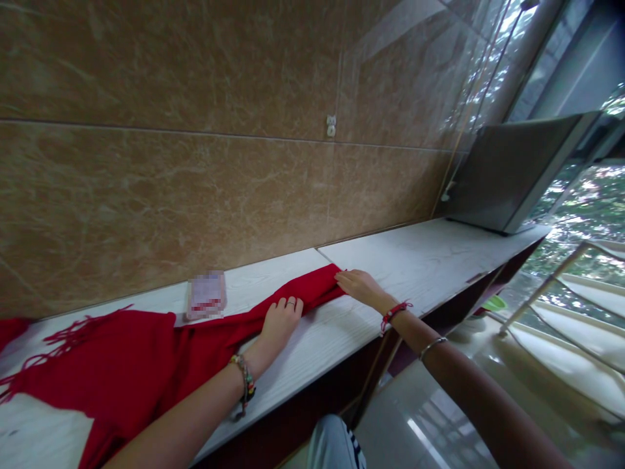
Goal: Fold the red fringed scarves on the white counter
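One red scarf [131,365], lower left to centre of the frame, on a white counter [390,254], left hand [279,320] half curled over its narrow part, right hand [362,287] nearly straight-fingered at its right end (whether either grips, cannot tell).

This looks like a room in a home, though which room is unclear: brown marble-patterned tiles [219,202] line the wall, a long white table [400,257] runs towards a window [561,202] with greenery [600,195] outside, and a pale rack [581,329] shows over glossy floor [390,417].
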`<state>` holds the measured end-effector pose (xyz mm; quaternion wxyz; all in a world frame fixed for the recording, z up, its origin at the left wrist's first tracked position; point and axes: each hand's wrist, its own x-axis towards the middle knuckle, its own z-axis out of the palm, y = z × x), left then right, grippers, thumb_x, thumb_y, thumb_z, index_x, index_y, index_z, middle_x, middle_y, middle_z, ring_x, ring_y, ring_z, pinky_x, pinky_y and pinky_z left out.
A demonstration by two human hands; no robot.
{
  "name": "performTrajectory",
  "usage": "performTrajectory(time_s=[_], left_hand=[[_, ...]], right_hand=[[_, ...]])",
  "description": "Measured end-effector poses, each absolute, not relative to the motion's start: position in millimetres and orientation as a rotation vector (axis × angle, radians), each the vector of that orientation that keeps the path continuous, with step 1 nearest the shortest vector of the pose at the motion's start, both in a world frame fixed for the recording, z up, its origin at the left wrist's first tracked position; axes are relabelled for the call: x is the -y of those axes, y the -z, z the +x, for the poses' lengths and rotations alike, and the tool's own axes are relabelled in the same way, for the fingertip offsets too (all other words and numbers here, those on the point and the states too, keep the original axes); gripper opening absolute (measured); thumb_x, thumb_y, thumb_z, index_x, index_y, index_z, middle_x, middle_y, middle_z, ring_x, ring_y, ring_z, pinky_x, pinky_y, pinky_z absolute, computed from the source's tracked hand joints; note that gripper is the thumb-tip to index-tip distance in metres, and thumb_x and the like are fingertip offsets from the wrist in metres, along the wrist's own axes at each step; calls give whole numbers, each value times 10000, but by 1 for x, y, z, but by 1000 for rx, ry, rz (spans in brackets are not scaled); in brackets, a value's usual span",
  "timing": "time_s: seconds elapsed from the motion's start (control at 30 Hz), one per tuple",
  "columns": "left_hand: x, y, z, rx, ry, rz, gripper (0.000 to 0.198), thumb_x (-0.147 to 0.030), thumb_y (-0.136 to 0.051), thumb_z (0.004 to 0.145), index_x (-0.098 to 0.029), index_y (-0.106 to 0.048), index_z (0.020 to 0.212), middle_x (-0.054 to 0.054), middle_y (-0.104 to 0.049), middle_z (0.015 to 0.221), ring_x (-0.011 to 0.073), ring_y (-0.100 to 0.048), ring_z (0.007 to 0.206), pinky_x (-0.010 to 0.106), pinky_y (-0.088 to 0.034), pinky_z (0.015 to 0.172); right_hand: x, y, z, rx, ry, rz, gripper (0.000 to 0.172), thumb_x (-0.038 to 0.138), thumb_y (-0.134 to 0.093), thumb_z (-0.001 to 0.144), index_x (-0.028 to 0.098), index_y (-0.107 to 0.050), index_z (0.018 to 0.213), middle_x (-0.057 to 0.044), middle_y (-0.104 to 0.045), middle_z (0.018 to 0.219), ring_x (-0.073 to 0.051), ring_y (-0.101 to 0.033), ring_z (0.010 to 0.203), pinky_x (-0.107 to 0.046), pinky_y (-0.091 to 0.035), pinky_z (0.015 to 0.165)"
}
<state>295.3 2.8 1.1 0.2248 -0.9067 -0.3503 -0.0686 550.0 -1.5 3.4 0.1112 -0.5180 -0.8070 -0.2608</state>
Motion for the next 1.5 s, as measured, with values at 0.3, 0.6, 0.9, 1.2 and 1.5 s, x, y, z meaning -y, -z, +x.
performTrajectory(time_s=[0.3,0.6,0.9,1.2,1.5], left_hand=[[0,1,311,1138,277,-2469,282,-134,-425,836,-123,-481,1113,129,-550,1059,227,-532,916,323,-471,665],[-1,-7,306,1090,203,-2469,298,-28,-411,815,-113,-501,1086,142,-549,1067,223,-547,943,303,-508,656],[5,-18,284,1007,194,-2549,342,33,-430,773,-111,-486,1078,129,-557,1057,189,-549,972,282,-484,769],[7,6,285,944,119,-2600,364,-22,-419,808,-121,-471,1155,142,-545,1134,203,-540,1011,305,-479,777],[-1,1,312,918,281,-2502,322,-104,-442,831,-143,-471,1150,134,-538,1083,227,-532,943,316,-476,667]], right_hand=[[0,-7,548,2367,757,-1577,210,166,-397,879,140,-592,951,-92,-658,897,-157,-602,789,-259,-426,732],[-1,-9,549,2407,699,-1637,214,116,-406,866,116,-579,991,-108,-654,944,-166,-608,837,-264,-438,767],[10,-1,562,2307,870,-1413,240,114,-401,869,122,-589,1018,-122,-635,1019,-182,-601,901,-301,-474,789],[12,30,567,2374,848,-1291,277,181,-456,843,115,-588,1078,-132,-596,1114,-222,-524,1073,-354,-447,908],[12,22,568,2425,902,-1312,381,30,-406,818,63,-491,1188,-173,-525,1209,-216,-468,1144,-349,-437,921]])
